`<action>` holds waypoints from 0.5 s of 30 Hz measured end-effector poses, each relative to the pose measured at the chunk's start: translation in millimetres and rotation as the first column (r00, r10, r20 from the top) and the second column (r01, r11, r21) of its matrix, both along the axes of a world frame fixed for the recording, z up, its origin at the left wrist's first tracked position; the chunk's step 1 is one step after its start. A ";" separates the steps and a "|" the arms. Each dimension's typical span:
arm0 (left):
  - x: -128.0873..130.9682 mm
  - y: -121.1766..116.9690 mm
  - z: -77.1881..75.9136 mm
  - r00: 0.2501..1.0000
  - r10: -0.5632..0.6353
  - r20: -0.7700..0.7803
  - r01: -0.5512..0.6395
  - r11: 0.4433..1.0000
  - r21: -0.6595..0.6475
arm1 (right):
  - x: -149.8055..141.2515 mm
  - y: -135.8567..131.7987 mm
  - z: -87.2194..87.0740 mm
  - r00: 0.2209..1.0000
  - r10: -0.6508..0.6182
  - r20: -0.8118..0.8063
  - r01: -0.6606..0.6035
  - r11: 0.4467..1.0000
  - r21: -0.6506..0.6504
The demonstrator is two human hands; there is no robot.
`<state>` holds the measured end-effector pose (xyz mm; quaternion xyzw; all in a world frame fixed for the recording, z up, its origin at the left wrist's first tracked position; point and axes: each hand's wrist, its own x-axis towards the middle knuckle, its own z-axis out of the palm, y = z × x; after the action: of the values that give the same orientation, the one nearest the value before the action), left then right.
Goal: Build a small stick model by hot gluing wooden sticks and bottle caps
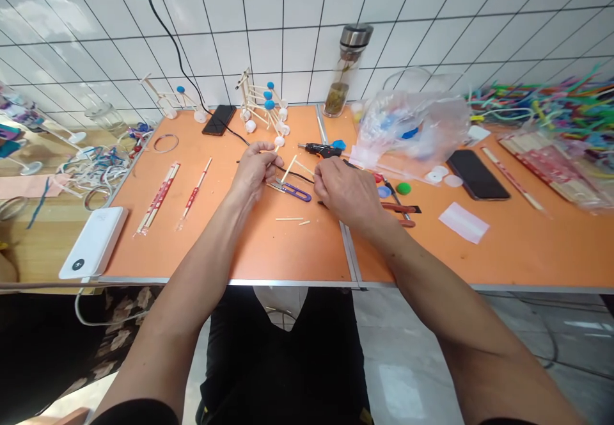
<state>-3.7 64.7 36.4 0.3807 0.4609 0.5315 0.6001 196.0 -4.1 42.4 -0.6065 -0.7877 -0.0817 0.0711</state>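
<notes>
My left hand point(254, 172) and my right hand point(345, 193) hover over an orange tabletop point(268, 246), holding a small frame of thin wooden sticks point(295, 169) between them. A thin black wire point(300, 177) runs across the frame, and my fingers hide the ends of both. Just below the frame lie purple-handled thread snips point(292, 191). A black hot glue gun point(320, 150) rests beyond my right hand. Two short wooden sticks point(289, 219) lie near my wrists.
Finished stick models with blue balls point(261, 102) stand at the back, beside a phone point(219, 120) and a glass flask point(344, 73). A plastic bag point(412, 124), another phone point(477, 174), wrapped chopsticks point(157, 198), a power bank point(93, 242) and coloured straws point(542, 114) surround the work area.
</notes>
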 end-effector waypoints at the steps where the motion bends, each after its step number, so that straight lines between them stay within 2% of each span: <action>1: -0.3 0.2 -1.3 1.000 -0.017 -0.004 0.017 1.000 0.011 | 1.6 1.2 0.2 1.000 -0.001 -0.012 0.001 1.000 0.017; 4: -0.5 -0.3 -3.9 0.995 -0.092 -0.024 0.093 0.995 0.043 | 6.3 5.4 -1.0 0.999 0.003 -0.035 0.000 0.996 0.087; 9: 3.2 -4.6 -2.8 0.973 -0.226 -0.050 0.226 0.974 0.004 | 12.3 10.7 -3.9 1.000 0.013 0.004 -0.013 0.990 0.141; 15: 5.1 -10.8 3.8 0.958 -0.261 -0.121 0.262 0.965 -0.004 | 12.6 12.2 -1.2 0.996 0.009 0.084 -0.018 0.993 0.113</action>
<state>1.4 54.0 40.3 0.4734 0.4387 0.4263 0.6338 208.7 8.2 41.2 -0.5923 -0.7880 -0.1509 0.0731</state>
